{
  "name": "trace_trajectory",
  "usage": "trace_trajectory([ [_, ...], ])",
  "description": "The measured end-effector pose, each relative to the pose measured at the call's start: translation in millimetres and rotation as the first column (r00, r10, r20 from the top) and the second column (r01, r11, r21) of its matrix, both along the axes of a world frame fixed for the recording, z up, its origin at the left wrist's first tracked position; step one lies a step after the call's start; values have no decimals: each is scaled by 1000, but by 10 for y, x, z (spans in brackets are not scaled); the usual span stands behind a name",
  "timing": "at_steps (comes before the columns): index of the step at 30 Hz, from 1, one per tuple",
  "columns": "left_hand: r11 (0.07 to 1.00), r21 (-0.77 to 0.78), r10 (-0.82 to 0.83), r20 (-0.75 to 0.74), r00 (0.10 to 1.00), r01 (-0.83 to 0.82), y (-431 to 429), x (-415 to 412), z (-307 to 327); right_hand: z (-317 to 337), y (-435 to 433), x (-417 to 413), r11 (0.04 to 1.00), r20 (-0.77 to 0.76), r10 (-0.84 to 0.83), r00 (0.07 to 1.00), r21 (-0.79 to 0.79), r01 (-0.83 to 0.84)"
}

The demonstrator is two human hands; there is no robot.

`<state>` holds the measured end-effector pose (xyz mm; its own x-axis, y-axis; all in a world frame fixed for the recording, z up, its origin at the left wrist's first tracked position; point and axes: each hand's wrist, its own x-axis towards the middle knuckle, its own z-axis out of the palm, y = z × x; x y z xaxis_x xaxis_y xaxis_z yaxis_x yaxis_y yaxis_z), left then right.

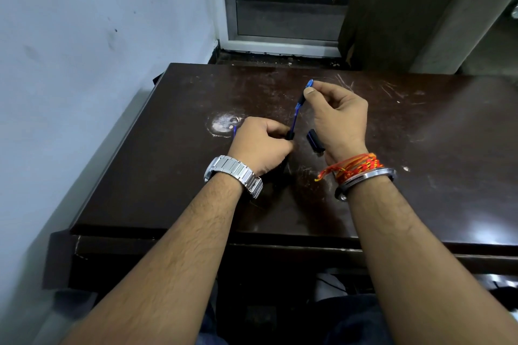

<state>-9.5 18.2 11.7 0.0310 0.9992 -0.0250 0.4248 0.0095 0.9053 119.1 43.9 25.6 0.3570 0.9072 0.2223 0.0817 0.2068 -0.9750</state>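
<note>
Blue sliver [235, 130] sticks out just left of the left-hand fingers; can't tell if it belongs to the pen or is a separate part. The left hand [262, 145] is curled tight, fingers clamped round a black collar [290, 135] at the pen's lower end, knuckles low over the tabletop [420, 176]. The pen [296, 112], a thin blue shaft, runs up and right from those fingers to the other hand's fingertips, tilted and off the tabletop. The right hand [339, 117] pinches the blue top end between thumb and forefinger; its other fingers are loosely curled with nothing visible in them. A short dark piece [315, 141], cap or barrel section, sits just below the right-hand fingers by the heel of the palm. It probably lies on the tabletop, contact not certain.

Read: mid pen assembly or strip-down, shaft held at both ends, direction unclear. Next move likely needs the left-hand fingers steadying the collar while the right-hand fingers twist or pull along the shaft axis. Stay in line, a thin shaft will bend. After that, the dark piece needs the right-hand fingers.
</note>
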Motion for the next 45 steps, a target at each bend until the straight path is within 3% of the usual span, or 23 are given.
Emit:
trace_trajectory([
  [7, 999, 44, 34, -25, 999, -33, 1, 4, -17, -7, 13, 9, 999, 15, 25, 1000, -26, -25],
  [14, 989, 104, 101, 21, 995, -103, 2, 14, -7, -81, 17, -40, 991, 153, 127, 980, -70, -118],
  [27, 981, 143, 132, 15, 991, -133, -8, 9, 10, -72, 21, -45, 960, 103, 254, 962, -152, -237],
  [45, 980, 136, 143, 12, 990, -143, 5, 33, -19, -100, 23, -83, 957, 15, 254, 967, -151, -249],
])
